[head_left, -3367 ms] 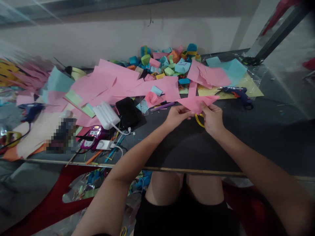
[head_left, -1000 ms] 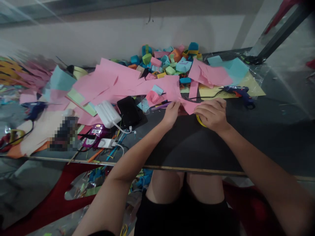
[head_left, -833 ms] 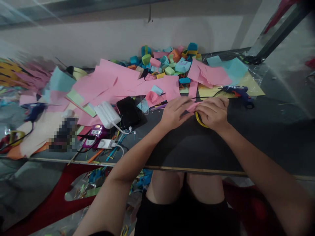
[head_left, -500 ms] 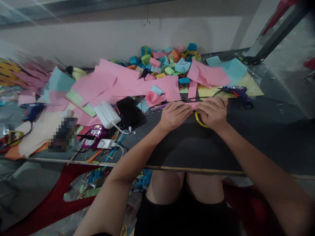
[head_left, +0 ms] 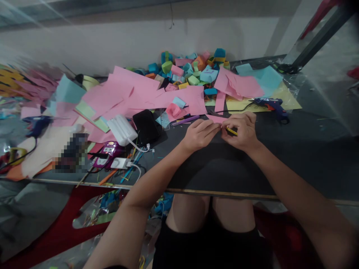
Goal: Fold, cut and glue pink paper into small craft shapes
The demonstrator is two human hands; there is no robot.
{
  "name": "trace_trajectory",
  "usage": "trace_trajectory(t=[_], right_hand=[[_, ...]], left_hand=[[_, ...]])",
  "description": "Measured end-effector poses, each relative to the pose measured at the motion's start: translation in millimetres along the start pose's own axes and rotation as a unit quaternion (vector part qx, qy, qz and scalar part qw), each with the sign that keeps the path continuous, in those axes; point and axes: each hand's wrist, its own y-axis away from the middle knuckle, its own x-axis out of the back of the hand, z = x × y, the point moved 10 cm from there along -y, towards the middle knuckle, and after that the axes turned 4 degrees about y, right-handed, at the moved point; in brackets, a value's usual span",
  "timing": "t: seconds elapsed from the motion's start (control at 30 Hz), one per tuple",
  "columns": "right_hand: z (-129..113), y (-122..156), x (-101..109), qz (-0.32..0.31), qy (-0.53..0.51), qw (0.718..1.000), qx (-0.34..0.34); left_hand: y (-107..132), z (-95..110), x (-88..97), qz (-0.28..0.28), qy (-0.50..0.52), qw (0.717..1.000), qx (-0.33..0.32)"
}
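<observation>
My left hand is closed, thumb and fingers pinched at the near edge of a pink paper strip. Its fingertips almost meet those of my right hand, which is curled around yellow-handled scissors. Only part of the yellow handle shows inside my right hand; the blades are hidden. The paper's lower edge is covered by my fingers. Just left of my hands lies a purple pen, and beyond them stands a pink curled paper piece.
Pink sheets spread over the table's back, before a heap of folded paper pieces. A blue glue gun lies to the right. To the left are a black phone, a white power bank and cables.
The pink strip was stretched between both hands; now the fingertips pinch together at its near edge. The yellow loop has turned and shows less, inside my right hand.
</observation>
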Motion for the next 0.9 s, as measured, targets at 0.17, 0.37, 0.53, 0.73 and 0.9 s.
trace_trajectory(t=[0.17, 0.37, 0.53, 0.73, 0.9], right_hand=[[-5.8, 2.7, 1.9, 0.029, 0.013, 0.998, 0.059], [21.5, 7.2, -11.0, -0.016, 0.025, 0.999, 0.020], [37.6, 10.2, -10.1, -0.018, 0.024, 0.999, 0.011], [67.5, 7.9, 11.7, 0.074, 0.045, 0.996, -0.038], [108.5, 14.2, 15.7, 0.147, -0.095, 0.967, -0.185]], left_hand=[[0.8, 4.1, 0.6, -0.005, -0.011, 1.000, -0.023], [-0.5, -5.5, 6.5, 0.000, 0.005, 1.000, 0.014], [-1.4, -8.5, 12.4, 0.012, -0.039, 0.999, 0.016], [-1.9, -5.3, 22.7, 0.053, -0.074, 0.996, -0.001], [1.1, -12.6, 28.8, 0.068, -0.050, 0.996, 0.024]])
